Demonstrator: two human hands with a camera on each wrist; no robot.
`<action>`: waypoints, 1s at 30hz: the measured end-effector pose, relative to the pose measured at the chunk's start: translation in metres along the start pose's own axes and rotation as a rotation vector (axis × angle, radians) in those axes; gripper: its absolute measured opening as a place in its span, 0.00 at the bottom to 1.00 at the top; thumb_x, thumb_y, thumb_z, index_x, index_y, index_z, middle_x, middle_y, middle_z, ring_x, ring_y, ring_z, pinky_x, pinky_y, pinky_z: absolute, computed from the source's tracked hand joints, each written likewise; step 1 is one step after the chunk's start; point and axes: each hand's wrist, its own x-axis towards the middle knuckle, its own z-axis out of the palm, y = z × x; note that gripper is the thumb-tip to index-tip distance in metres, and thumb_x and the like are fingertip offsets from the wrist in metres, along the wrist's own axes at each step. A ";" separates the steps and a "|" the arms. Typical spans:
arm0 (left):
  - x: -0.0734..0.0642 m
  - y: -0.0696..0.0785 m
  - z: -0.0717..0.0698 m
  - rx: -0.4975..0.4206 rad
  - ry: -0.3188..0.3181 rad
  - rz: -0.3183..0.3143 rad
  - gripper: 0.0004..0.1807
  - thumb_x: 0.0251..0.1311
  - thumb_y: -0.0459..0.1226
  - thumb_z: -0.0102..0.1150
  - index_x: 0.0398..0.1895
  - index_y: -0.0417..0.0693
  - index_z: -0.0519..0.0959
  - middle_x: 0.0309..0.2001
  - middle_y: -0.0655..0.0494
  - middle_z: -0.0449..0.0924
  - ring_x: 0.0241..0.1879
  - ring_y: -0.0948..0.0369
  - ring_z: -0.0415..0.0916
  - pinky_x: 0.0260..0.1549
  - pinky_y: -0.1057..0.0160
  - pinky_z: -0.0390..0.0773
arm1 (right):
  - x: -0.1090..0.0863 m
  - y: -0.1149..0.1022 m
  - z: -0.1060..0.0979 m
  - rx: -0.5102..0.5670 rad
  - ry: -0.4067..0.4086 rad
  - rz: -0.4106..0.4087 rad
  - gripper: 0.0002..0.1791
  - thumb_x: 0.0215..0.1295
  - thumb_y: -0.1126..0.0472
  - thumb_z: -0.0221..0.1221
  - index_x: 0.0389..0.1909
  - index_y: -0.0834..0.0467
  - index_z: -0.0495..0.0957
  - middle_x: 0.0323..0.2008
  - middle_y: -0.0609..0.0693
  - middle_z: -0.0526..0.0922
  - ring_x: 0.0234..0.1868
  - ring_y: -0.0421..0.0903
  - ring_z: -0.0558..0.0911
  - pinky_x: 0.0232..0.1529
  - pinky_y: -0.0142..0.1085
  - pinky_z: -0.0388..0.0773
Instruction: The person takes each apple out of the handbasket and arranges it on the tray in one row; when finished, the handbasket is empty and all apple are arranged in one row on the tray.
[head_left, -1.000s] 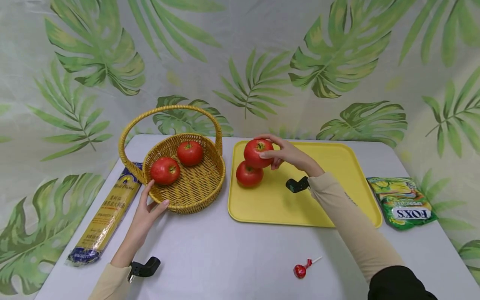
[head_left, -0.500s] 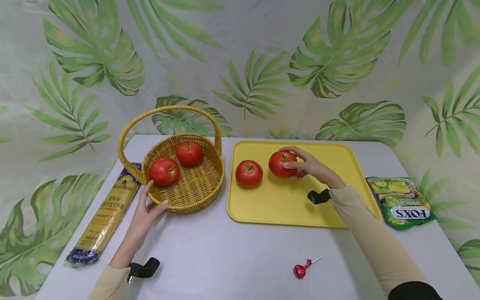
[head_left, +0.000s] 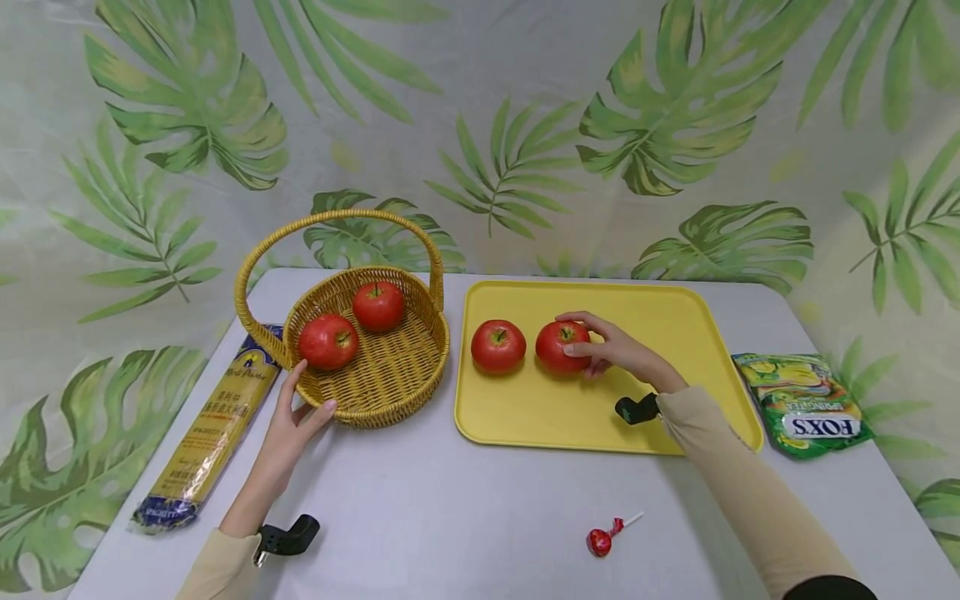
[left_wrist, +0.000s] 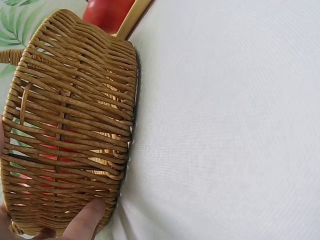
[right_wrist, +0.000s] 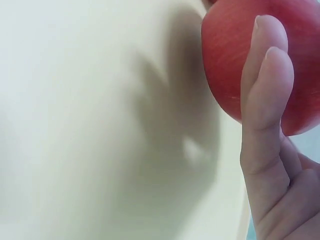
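Observation:
My right hand (head_left: 617,348) grips a red apple (head_left: 553,347) from its right side, low over or on the yellow tray (head_left: 540,417); whether it touches the tray is unclear. In the right wrist view, fingers lie along the apple (right_wrist: 227,62), and their shadow falls on the tray. A second apple (head_left: 498,347) sits just left of it on the tray. My left hand (head_left: 288,433) holds the near-left rim of a wicker basket (head_left: 390,375), its thumb (left_wrist: 87,220) against the woven wall. Inside the basket lie two more apples, one left (head_left: 328,342) and one behind (head_left: 378,307).
A spaghetti packet (head_left: 217,425) lies left of the basket, partly under its handle (head_left: 337,215). Right of the tray is a green Fox's candy bag (head_left: 806,408). A red wrapped lollipop (head_left: 600,542) lies near the front. Leaf-patterned cloth (head_left: 495,167) hangs behind the white table.
My right hand has carried the apple rightward, away from above the other tray apple, then lowered it toward the tray. The left hand and basket have stayed in place.

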 end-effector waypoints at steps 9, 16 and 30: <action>0.000 0.000 0.000 -0.003 0.004 0.003 0.44 0.68 0.37 0.53 0.77 0.61 0.36 0.75 0.53 0.22 0.69 0.34 0.40 0.62 0.35 0.50 | 0.000 -0.002 0.004 0.005 -0.113 0.025 0.34 0.67 0.54 0.59 0.70 0.47 0.55 0.61 0.63 0.60 0.33 0.62 0.82 0.37 0.49 0.81; -0.001 0.002 0.001 -0.002 0.003 0.012 0.44 0.69 0.38 0.53 0.77 0.62 0.36 0.75 0.52 0.24 0.69 0.35 0.41 0.62 0.35 0.50 | -0.004 -0.010 -0.003 0.017 -0.130 0.017 0.36 0.68 0.54 0.58 0.72 0.49 0.53 0.65 0.61 0.56 0.34 0.65 0.82 0.37 0.52 0.81; -0.001 -0.002 0.001 0.015 0.009 0.017 0.44 0.68 0.42 0.54 0.77 0.61 0.37 0.75 0.49 0.26 0.69 0.34 0.42 0.61 0.34 0.52 | 0.000 -0.061 0.012 -0.014 -0.050 -0.209 0.25 0.69 0.57 0.56 0.65 0.56 0.65 0.60 0.60 0.69 0.37 0.61 0.81 0.39 0.47 0.80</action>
